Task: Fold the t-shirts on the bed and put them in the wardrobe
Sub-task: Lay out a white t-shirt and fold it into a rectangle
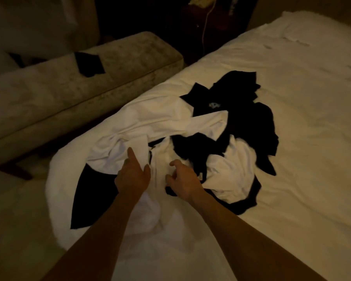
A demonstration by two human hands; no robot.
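A tangled heap of white and black t-shirts lies on the near left part of the bed (292, 98). A white t-shirt (150, 122) spreads across the heap's left side. Black t-shirts (249, 122) bunch up at the right and back, and one black piece (91, 197) hangs over the bed's left edge. My left hand (133, 175) rests on the white fabric with the index finger stretched out and the thumb against a fold. My right hand (181, 179) hovers just right of it, fingers loosely curled over white cloth, holding nothing that I can make out.
A long beige upholstered bench (69, 88) runs along the bed's left side, with a dark folded cloth (89, 63) on it. Dark furniture with a hanging cable (206, 23) stands beyond the bed's far corner. The room is dim. The white sheet stretches off to the right.
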